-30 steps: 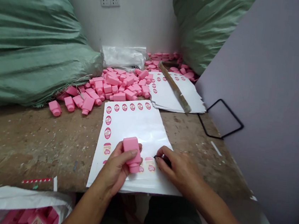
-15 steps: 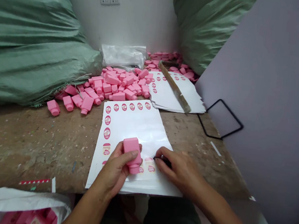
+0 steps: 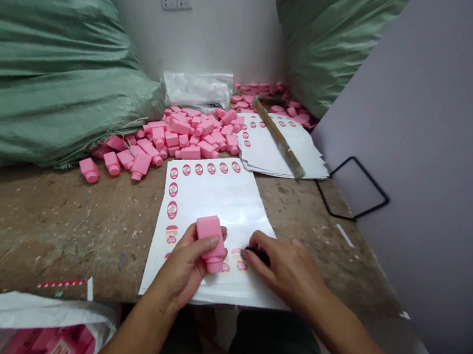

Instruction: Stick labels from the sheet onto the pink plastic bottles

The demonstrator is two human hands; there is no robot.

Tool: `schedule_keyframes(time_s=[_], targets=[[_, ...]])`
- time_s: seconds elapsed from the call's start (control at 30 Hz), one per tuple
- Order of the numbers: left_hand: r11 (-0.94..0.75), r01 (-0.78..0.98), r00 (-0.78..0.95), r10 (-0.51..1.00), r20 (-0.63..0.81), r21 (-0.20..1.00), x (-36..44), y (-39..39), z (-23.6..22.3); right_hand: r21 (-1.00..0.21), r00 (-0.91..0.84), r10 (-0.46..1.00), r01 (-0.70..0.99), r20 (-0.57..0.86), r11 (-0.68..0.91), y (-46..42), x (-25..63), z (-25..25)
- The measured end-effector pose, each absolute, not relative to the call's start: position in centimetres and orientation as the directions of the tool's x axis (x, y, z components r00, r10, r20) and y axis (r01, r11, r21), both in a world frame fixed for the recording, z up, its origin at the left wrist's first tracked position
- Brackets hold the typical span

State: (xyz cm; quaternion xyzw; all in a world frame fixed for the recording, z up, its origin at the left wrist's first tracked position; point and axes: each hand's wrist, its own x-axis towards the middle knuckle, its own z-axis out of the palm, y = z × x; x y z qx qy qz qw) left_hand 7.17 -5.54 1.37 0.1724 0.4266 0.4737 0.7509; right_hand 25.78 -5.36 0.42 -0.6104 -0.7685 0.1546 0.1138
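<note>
In my left hand (image 3: 189,259) is a pink plastic bottle (image 3: 210,236), its neck tilted toward me and the thumb across its side. It hovers over the lower part of a white sticker sheet (image 3: 213,194) with printed labels along its edges. My right hand (image 3: 284,263) is closed around a small black tool (image 3: 258,255), whose kind I cannot make out. Its fingertips are at a pink and cream label (image 3: 241,261) near the sheet's lower edge. The bottle partly covers the label beside that one.
Loose pink bottles (image 3: 190,133) lie heaped at the back, beside a green sack (image 3: 61,79). More sticker sheets (image 3: 302,156) sit under a wooden stick (image 3: 280,139). A black wire frame (image 3: 360,184) leans at the right wall. A white bag (image 3: 28,307) at lower left holds pink bottles.
The view has shifted slightly. My right hand still holds the black tool at the label, more of the tool now showing. The bottle in my left hand stays almost in place.
</note>
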Motion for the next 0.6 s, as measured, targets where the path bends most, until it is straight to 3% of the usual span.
schedule_keyframes(time_s=[0.2, 0.37, 0.47, 0.6], targets=[[0.469, -0.567, 0.162, 0.869, -0.467, 0.676, 7.3, -5.6, 1.3, -0.551, -0.158, 0.984, 0.830, -0.075, 0.091, -4.9, 26.2, -0.2], [0.474, -0.515, 0.171, 0.873, -0.457, 0.714, 7.4, -5.6, 1.3, -0.877, -0.039, 0.990, 0.469, -0.135, -0.102, -5.3, 27.8, 0.9], [0.461, -0.479, 0.189, 0.885, -0.426, 0.747, 7.5, -5.9, 1.8, -0.912, 0.041, 0.995, 0.398, -0.093, -0.101, -5.9, 27.4, 3.1], [0.476, -0.509, 0.275, 0.879, -0.389, 0.717, 7.8, -6.8, 2.9, -0.910, 0.006, 1.000, 0.415, -0.008, -0.010, -6.6, 25.7, 4.9]])
